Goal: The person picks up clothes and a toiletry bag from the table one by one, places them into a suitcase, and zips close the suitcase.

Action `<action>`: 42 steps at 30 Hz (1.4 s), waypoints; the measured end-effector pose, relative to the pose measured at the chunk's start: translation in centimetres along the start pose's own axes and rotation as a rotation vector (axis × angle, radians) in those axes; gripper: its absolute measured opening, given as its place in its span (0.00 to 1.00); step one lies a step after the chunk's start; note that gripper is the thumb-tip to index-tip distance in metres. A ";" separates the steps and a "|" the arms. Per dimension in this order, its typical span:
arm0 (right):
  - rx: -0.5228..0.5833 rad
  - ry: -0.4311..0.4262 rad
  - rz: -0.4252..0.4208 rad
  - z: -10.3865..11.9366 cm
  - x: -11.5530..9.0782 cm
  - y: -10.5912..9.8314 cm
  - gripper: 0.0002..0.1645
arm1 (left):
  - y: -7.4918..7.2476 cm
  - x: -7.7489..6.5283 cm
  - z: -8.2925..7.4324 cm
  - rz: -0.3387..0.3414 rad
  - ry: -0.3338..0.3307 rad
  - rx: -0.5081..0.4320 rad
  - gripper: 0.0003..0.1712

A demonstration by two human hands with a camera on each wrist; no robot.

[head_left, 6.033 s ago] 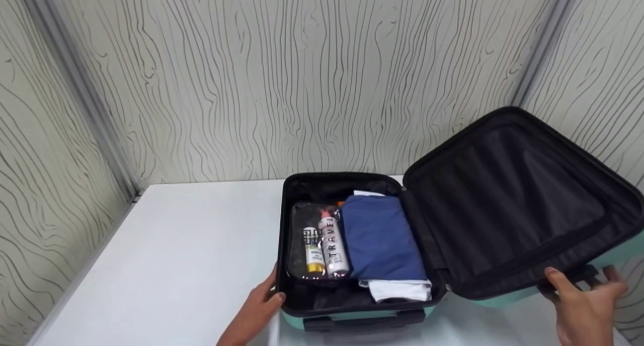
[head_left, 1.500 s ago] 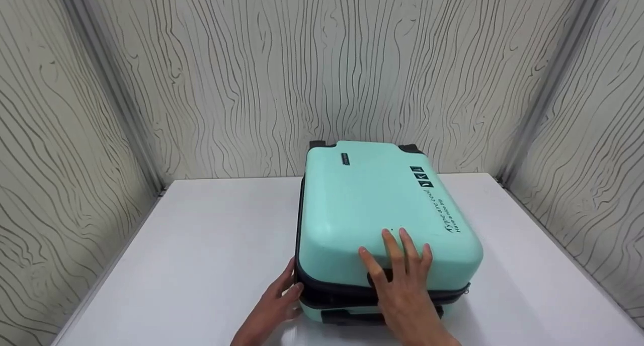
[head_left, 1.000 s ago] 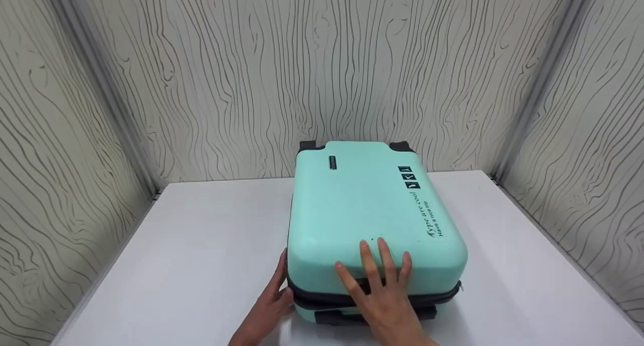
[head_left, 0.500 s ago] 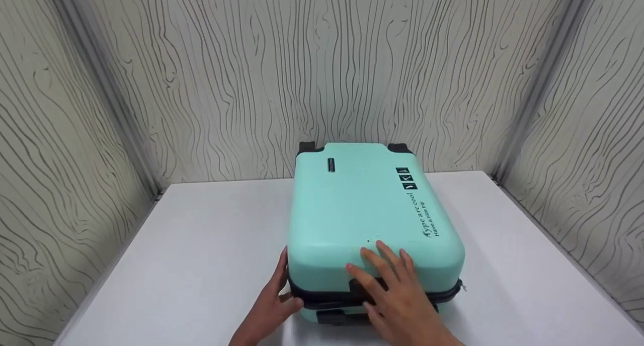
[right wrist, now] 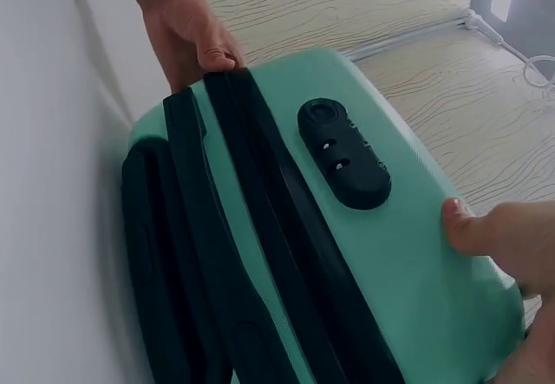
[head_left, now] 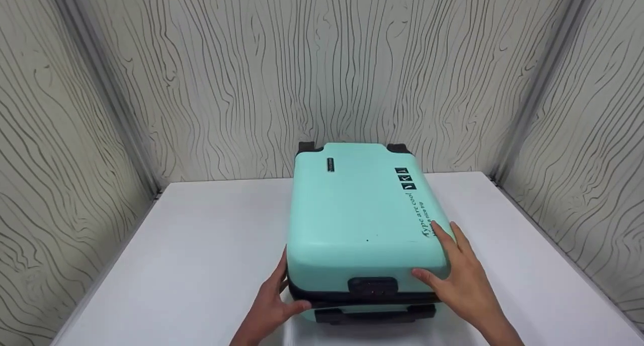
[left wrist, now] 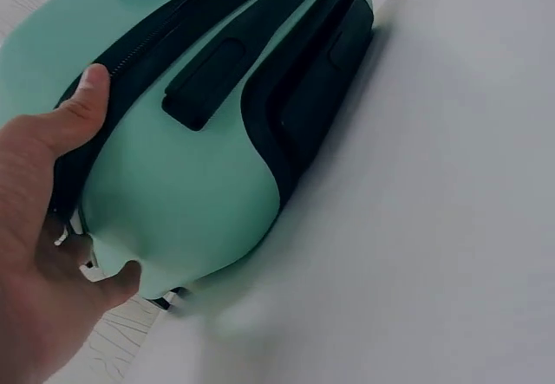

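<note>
A mint-green hard-shell suitcase (head_left: 352, 205) lies flat on the white table with its lid down. Its front faces me, with a black combination lock (head_left: 373, 285) above a dark zipper band (left wrist: 165, 42) and a black carry handle (head_left: 375, 314). At the near left corner my left hand (head_left: 269, 300) grips the case, thumb on the zipper band and fingers along the left side. My right hand (head_left: 465, 280) holds the lid's near right corner, thumb on the front face and fingers over the right edge. In the right wrist view, most of that hand's fingers are hidden.
White tabletop (head_left: 211, 245) extends to both sides of the suitcase. A wood-grain patterned panel (head_left: 322, 74) stands right behind the suitcase's wheels (head_left: 308, 147), with side panels left and right. A white cable (right wrist: 520, 55) shows in the right wrist view.
The open suitcase, which showed a clear toiletry pouch and folded clothes, is now covered by its lid. My right hand has moved from the lid's front middle to its right corner.
</note>
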State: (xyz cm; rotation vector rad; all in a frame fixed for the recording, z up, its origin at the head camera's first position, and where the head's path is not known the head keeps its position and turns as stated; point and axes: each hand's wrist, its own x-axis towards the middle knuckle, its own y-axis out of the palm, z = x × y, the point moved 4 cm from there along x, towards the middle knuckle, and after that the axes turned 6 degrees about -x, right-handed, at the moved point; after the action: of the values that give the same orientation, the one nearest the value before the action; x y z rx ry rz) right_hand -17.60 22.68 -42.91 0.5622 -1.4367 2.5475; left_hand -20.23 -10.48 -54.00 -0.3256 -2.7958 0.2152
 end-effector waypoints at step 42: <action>0.023 0.023 0.294 -9.8 -1.8 2.2 0.06 | 1.4 -1.0 -0.7 -0.075 0.036 0.175 0.67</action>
State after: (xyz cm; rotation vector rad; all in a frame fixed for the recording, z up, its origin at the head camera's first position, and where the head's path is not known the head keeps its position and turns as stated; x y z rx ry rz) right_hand -19.00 29.93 -49.95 0.3448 -1.5879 2.7836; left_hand -18.82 -9.28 -53.88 -0.1805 -2.7230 0.4284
